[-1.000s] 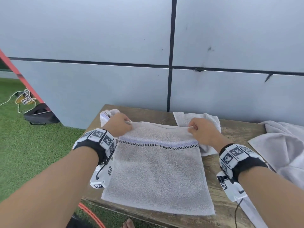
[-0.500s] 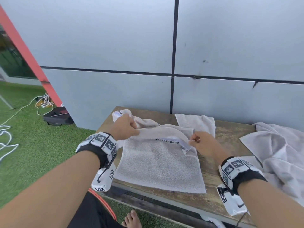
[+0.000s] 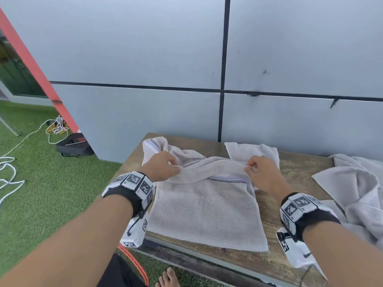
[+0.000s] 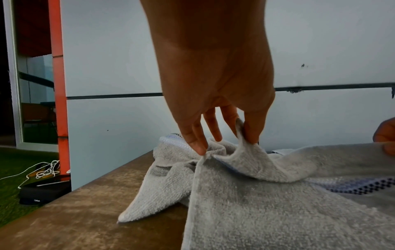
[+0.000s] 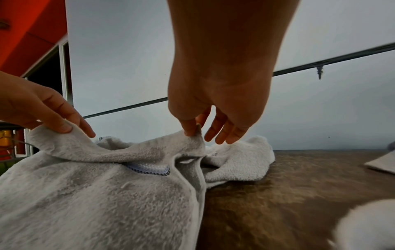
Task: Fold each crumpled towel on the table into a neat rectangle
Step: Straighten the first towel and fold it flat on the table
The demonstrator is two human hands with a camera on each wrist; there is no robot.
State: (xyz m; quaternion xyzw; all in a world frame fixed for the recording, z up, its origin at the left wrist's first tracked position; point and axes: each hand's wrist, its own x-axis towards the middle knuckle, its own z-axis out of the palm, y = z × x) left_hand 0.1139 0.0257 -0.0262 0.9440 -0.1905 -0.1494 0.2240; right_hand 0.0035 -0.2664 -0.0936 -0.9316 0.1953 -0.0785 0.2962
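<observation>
While both hands pinch the far edge of the towel (image 3: 205, 206), that edge is lifted just off the bench (image 3: 290, 175) and curls back toward the person; the rest of the towel lies flat on the bench, near edge reaching the bench's near rim. Left hand (image 3: 160, 166): thumb and forefinger closed on the far-left corner, other fingers loose, clear in the left wrist view. Right hand (image 3: 262, 172): same pinch on the far-right corner, remaining fingers extended and holding nothing. Key relation: held edge runs left-right between the two grips, sagging a little mid-span; the free near edge lies parallel to it, toward the person. So my read is the fold goes far-to-near, both hands travelling together toward the body, each about equally far from its matching near corner. Checkered stripe (image 3: 228, 180) runs parallel to the held edge, just under the curl, and is a usable alignment reference. Risk, as a guess: mid-span sag could land first and crease. Second towel (image 3: 156, 148), crumpled, sits behind the left hand at the bench's far-left corner; white cloth (image 3: 248, 151) lies behind the right hand; a loose pile (image 3: 356, 191) sits at the bench's right end. Those look unfolded. No brand or legible text on any towel; wrist bands carry only black-and-white square marker patterns, nothing readable.
</observation>
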